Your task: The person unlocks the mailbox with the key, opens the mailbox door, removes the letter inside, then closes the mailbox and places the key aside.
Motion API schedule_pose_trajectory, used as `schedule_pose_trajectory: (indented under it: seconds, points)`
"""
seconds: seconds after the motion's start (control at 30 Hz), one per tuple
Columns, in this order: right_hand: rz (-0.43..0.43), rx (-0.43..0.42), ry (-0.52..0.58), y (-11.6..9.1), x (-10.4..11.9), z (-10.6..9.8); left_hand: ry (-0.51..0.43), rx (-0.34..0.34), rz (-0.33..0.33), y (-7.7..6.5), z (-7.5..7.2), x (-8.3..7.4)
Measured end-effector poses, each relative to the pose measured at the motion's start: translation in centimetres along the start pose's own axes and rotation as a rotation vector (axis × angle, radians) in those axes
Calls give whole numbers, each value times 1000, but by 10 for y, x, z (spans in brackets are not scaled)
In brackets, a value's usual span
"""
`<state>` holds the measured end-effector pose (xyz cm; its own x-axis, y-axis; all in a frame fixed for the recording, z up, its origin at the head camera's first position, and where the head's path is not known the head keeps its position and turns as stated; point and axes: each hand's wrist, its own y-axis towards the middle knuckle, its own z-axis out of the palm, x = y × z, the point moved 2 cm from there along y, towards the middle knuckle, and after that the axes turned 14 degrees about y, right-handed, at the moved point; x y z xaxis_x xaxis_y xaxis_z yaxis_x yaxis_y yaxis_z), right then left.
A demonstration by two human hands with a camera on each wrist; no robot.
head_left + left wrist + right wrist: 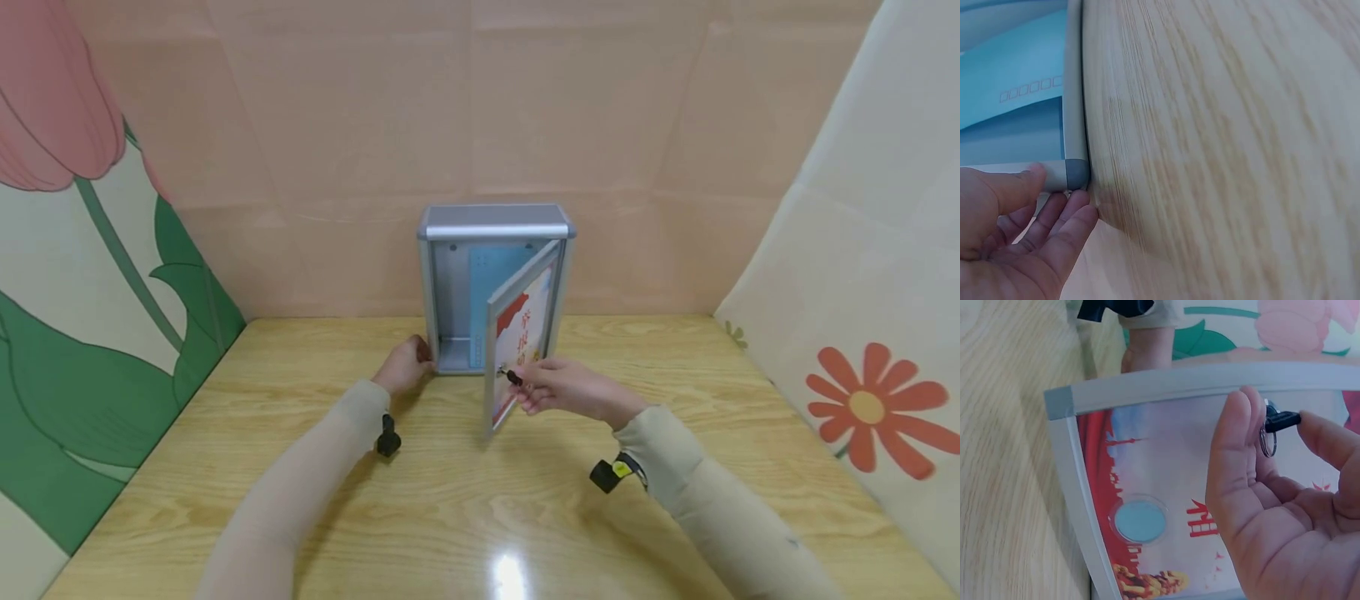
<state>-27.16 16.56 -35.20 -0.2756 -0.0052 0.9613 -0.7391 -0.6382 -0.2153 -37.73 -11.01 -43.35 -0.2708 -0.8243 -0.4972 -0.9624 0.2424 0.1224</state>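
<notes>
A silver metal letter box [495, 218] stands upright on the table, its hinged door [513, 321] swung out towards me on the right. Inside leans a light blue envelope [489, 271], partly hidden by the door in the head view. My left hand [405, 365] grips the box's lower left edge, thumb on the front frame [1054, 175] and fingers around the side. With my right hand [570, 390] I pinch a black-headed key [1283, 420] at the door's lock. A metal ring [1268, 442] hangs from the key. Red lettering and a round window [1140, 520] mark the door.
The box is on a wood-grain table [450, 517], near a plain pinkish backdrop [360, 150]. Flower-printed sheets [862, 250] rise at both sides. Black straps with small devices [606, 475] sit on both wrists.
</notes>
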Motion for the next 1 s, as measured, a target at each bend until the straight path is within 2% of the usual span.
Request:
schedule_pose_trajectory:
  seconds: [0.43, 0.6, 0.8, 1.0]
  points:
    - [-10, 74, -61, -19, 2, -17, 1, -2, -8, -1, -2, -3]
    - [-6, 96, -49, -26, 3, -20, 7, 5, -7, -2, -3, -4]
    - [5, 124, -5, -28, 4, -24, -5, 22, -17, -2, -4, -4]
    - [9, 132, -35, -27, 5, -25, -4, 42, -34, -2, -5, -4]
